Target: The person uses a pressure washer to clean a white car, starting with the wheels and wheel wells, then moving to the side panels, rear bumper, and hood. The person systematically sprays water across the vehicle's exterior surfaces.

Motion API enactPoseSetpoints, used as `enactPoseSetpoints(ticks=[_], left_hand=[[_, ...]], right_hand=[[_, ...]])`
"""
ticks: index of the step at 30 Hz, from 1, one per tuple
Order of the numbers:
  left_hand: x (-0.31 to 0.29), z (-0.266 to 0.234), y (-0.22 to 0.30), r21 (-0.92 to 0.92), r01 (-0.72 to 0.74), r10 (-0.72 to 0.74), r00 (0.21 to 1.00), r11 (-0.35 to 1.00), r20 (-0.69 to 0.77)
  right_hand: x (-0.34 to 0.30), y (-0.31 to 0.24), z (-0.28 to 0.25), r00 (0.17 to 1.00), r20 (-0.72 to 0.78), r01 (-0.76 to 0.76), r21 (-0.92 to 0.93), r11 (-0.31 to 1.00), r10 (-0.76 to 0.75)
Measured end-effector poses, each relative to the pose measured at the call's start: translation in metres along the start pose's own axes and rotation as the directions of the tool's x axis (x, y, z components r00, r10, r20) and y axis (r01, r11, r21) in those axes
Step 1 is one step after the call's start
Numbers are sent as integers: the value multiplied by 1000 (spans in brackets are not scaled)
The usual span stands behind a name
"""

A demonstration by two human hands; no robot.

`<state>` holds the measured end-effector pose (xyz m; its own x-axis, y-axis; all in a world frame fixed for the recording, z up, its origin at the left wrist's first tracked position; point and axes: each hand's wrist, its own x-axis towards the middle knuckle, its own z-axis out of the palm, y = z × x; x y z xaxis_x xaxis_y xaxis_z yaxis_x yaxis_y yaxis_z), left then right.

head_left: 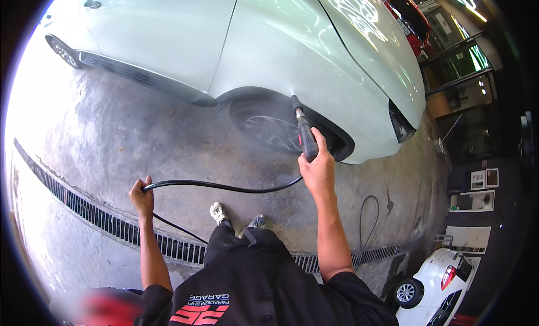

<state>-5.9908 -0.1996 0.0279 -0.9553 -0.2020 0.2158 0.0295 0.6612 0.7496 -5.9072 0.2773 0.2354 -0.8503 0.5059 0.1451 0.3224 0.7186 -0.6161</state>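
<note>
My right hand is closed around a black pressure washer gun with a short nozzle. The nozzle points away from me toward the front fender of a white car, above its front wheel. A faint mist hangs around the wheel and fender. Off to the left, my left hand grips the black hose, which runs across to the gun's lower end. From my left hand the hose drops behind my body, where I lose sight of it.
A slotted drain grate crosses the concrete floor behind my feet. More hose loops on the floor at right. Another white car stands at lower right, and a red car at far right. Framed pictures line the right side.
</note>
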Motion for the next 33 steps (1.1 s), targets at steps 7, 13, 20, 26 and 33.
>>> enactPoseSetpoints(ticks=[7, 13, 20, 26, 33], left_hand=[[-8, 8, -2, 35, 54, -57, 995, 998, 81], [-45, 41, -17, 85, 101, -112, 984, 991, 140], [-62, 33, 22, 125, 106, -121, 985, 987, 123], [-67, 29, 17, 147, 125, -145, 980, 981, 134], [-62, 22, 13, 151, 130, -148, 982, 980, 119]], right_hand=[[4, -7, -19, 998, 48, -28, 4, 1000, 28], [2, 13, 6, 997, 80, -6, -65, 998, 11], [15, 16, -14, 994, 69, 89, -81, 993, -83], [15, 21, -7, 994, 57, 93, -68, 993, -89], [13, 11, -5, 997, 33, 68, -45, 997, -66]])
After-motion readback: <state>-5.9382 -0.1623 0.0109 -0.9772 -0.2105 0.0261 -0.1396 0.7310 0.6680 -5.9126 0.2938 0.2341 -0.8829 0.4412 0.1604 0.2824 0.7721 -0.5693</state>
